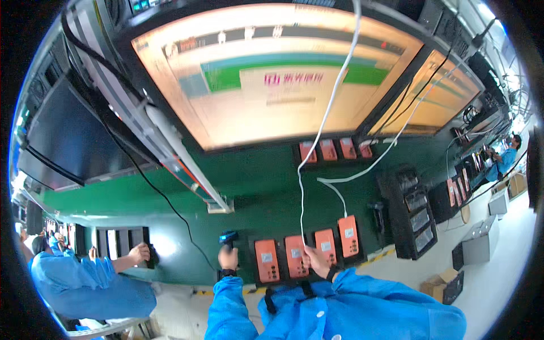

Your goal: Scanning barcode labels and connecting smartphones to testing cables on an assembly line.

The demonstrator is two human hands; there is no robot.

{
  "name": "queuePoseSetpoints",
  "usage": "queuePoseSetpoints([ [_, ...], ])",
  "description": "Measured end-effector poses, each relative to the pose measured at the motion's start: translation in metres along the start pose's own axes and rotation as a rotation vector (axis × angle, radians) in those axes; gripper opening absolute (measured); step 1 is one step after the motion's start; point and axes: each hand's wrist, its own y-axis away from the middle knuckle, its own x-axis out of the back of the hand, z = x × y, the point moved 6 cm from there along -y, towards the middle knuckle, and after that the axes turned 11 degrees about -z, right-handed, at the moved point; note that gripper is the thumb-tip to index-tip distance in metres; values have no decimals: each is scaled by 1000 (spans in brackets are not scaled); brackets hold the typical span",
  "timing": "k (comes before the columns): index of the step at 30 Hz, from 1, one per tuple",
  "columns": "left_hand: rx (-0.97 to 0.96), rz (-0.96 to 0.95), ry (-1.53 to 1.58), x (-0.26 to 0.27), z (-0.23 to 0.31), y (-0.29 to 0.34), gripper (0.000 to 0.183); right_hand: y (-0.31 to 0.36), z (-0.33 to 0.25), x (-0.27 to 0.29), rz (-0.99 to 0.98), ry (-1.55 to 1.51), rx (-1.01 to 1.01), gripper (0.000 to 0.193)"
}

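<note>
My left hand (228, 259) is closed around a black handheld scanner (228, 236) with a blue top, held upright over the bench edge. To its right, several orange phones (266, 259) lie side by side in a black tray, label and camera side up. My right hand (316, 263) pinches the lower end of a white cable (301, 198) at the second phone (296, 255); whether the plug sits in the phone is hidden by my fingers. A second white cable (344, 203) runs to the top end of the rightmost phone (348, 238).
Large monitors (277, 107) stand behind the green bench (255, 198). More orange phones (327, 150) rest beneath them. A black rack (409, 218) is at the right, and a metal post (187, 164) at the left. A co-worker's hand (139, 254) touches a black tray at far left.
</note>
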Motion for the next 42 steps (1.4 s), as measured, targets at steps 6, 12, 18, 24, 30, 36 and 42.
queuePoseSetpoints([
  [6, 82, -436, 356, -26, 49, 119, 21, -35, -18, -50, -81, 283, 41, 61],
  [12, -137, -295, 169, -28, 47, 149, 24, -53, -6, -74, 40, 613, 179, 50],
  [18, 15, -374, 133, -22, 34, 153, 38, -48, -6, -99, -50, 489, 130, 47],
  [24, 44, -430, 124, -6, 45, 142, 34, -72, 1, -76, 136, 682, 289, 60],
  [30, -156, -37, -114, 12, 12, 70, 40, -74, 0, -79, 347, 996, 479, 36],
  [36, -289, 181, -294, 11, 102, 86, 77, -45, -5, -76, 243, 896, 384, 27],
  [42, -447, -223, 5, -36, 93, 115, 34, -30, -19, -86, -84, 261, 557, 27],
])
